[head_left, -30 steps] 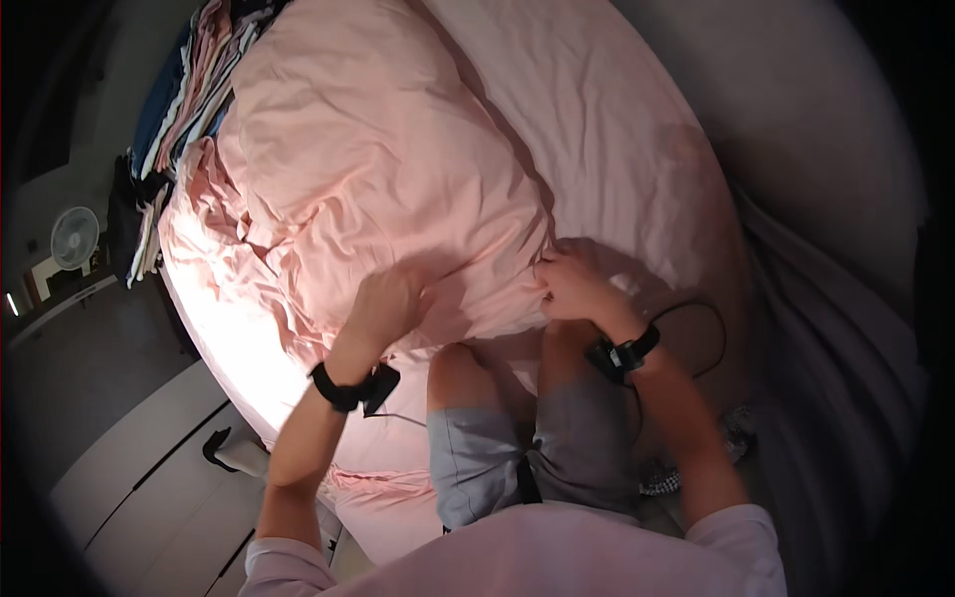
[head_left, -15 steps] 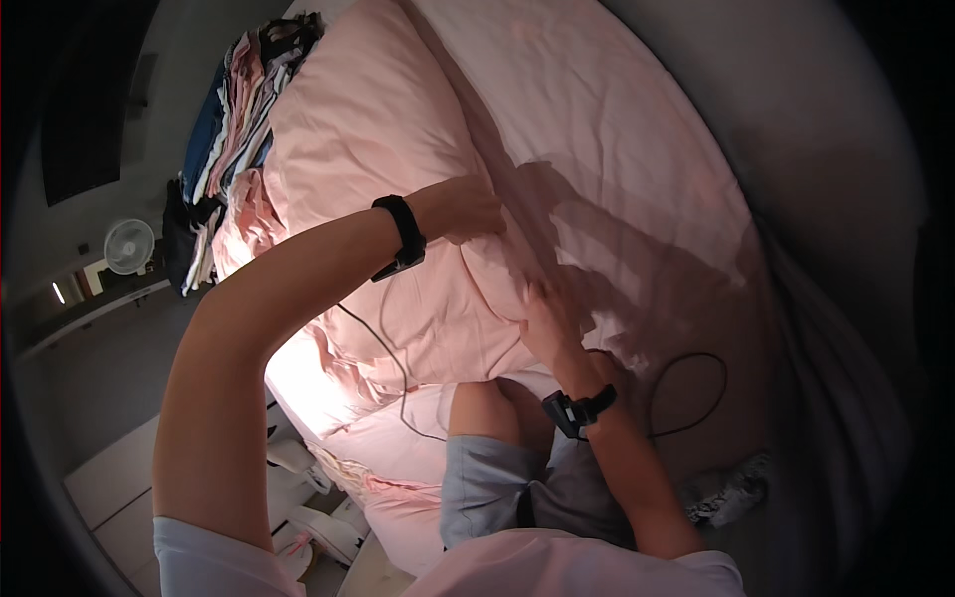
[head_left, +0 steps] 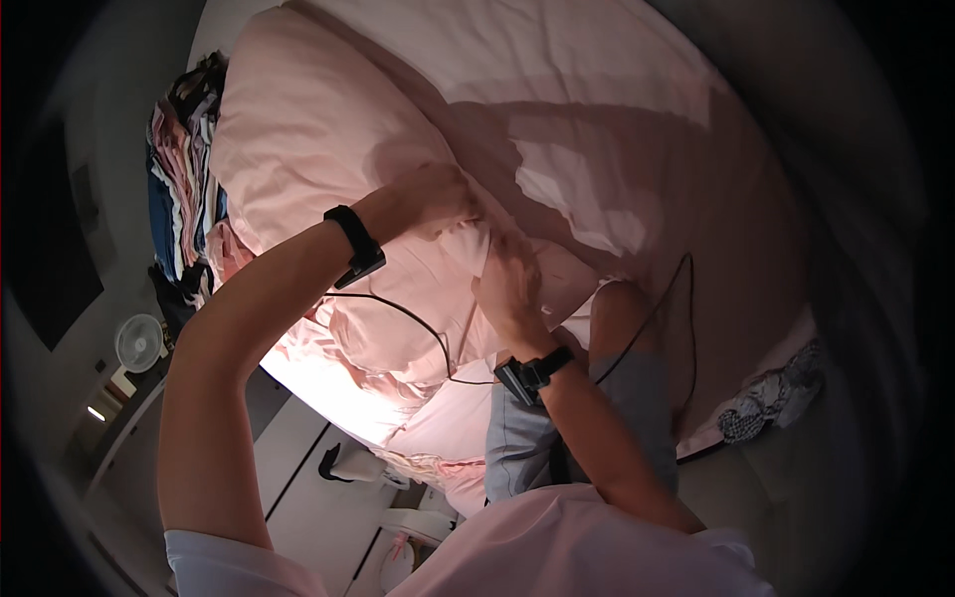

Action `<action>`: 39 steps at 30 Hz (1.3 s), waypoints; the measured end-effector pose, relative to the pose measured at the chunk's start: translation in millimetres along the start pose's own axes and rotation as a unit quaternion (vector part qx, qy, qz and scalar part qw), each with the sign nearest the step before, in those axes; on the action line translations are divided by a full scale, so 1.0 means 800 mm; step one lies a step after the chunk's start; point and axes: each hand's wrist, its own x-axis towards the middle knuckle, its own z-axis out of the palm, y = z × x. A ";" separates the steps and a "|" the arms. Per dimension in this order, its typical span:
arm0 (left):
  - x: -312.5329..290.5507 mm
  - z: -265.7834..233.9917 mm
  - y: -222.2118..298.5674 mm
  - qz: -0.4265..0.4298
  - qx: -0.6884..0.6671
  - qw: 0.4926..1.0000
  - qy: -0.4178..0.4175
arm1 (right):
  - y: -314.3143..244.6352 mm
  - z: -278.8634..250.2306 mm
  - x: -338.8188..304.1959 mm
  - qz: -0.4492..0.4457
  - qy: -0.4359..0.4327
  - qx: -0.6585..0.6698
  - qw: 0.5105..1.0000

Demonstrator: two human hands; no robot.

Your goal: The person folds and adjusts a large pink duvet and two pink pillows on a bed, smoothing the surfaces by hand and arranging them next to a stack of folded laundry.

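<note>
Nearest the camera, grey shorts [head_left: 597,418] and a knee [head_left: 622,303] are seen at the bed's [head_left: 637,119] edge, crossed by a black cable [head_left: 418,318]. Just beyond, the right hand [head_left: 509,284] is pressed flat and open on a pink duvet [head_left: 318,149]. Slightly farther left, a fold of the duvet is gripped by the closed left hand [head_left: 430,197]. Stacked clothes [head_left: 179,199] are piled at far left.
</note>
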 end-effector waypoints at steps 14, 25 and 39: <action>0.048 0.081 0.074 0.037 0.151 0.916 0.369 | 0.056 0.042 -0.051 0.020 0.055 -0.158 0.986; 0.052 0.059 0.137 -0.022 0.146 0.906 0.397 | 0.051 0.021 -0.075 0.060 0.067 -0.212 0.973; 0.017 0.045 0.114 -0.089 0.207 0.966 0.124 | 0.018 0.004 -0.077 0.096 -0.020 -0.232 0.968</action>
